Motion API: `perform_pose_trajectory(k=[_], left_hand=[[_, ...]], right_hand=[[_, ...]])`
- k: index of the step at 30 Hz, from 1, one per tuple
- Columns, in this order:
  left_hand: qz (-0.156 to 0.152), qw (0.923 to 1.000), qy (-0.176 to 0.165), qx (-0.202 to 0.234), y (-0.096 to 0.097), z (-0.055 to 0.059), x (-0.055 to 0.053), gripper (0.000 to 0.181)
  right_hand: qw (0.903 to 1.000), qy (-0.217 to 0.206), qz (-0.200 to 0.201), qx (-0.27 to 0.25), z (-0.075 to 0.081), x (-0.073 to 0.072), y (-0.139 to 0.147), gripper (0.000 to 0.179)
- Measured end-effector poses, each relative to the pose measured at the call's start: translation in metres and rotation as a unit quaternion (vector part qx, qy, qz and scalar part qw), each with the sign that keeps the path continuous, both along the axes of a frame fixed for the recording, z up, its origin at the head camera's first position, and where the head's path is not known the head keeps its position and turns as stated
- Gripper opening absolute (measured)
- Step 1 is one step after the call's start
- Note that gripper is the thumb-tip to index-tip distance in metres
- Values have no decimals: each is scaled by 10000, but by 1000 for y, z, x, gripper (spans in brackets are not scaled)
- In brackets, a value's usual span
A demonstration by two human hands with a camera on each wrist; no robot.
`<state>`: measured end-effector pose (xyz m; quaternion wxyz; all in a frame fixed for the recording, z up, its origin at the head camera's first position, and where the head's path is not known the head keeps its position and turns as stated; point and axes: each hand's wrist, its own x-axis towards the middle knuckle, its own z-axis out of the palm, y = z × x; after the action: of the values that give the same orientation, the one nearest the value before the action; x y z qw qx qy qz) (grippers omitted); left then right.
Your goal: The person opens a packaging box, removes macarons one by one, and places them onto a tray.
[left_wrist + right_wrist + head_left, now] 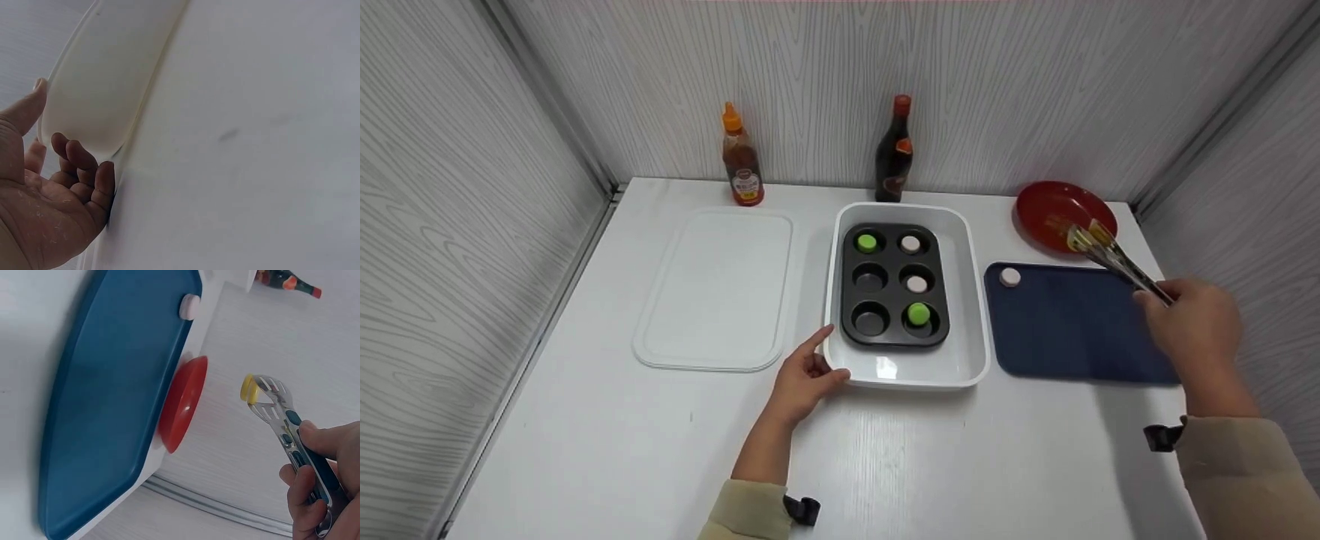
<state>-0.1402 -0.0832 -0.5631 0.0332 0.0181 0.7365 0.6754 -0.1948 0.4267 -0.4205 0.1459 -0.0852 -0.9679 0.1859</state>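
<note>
Two hands busy: your left hand (802, 384) grips the white tray (937, 368) by its near-left corner, thumb and forefinger spread round it, best braced lightly; your right hand (1198, 322) wraps the tongs (1117, 262), yellow disc (246, 387) nipped above the red plate (1054, 206), so squeeze gently. Counts: one white lid (720, 289), two bottles (745, 169), one muffin pan (892, 296) with two green discs (918, 313), two pale discs (917, 284), one pink disc (1010, 277) on one blue tray (1080, 330)

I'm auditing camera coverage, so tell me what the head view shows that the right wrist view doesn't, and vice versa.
Only head: left hand, muffin tin, orange-capped sauce bottle.
Only right wrist: metal ring at the handle end of the tongs.
Both: those tongs with a yellow piece, right hand, blue tray, red bowl, dark bottle.
</note>
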Motion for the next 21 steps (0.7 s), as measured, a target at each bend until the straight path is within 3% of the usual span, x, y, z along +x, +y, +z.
perform_pose_trajectory(k=[9,21], left_hand=[[0,9999,-63,117,0,-1,0,80],[-55,9997,35,244,-1,-2,0,80]], right_hand=[[9980,-620,-23,-149,-17,-4,10,48],[9941,-1051,-40,-256,-32,-6,15,52]])
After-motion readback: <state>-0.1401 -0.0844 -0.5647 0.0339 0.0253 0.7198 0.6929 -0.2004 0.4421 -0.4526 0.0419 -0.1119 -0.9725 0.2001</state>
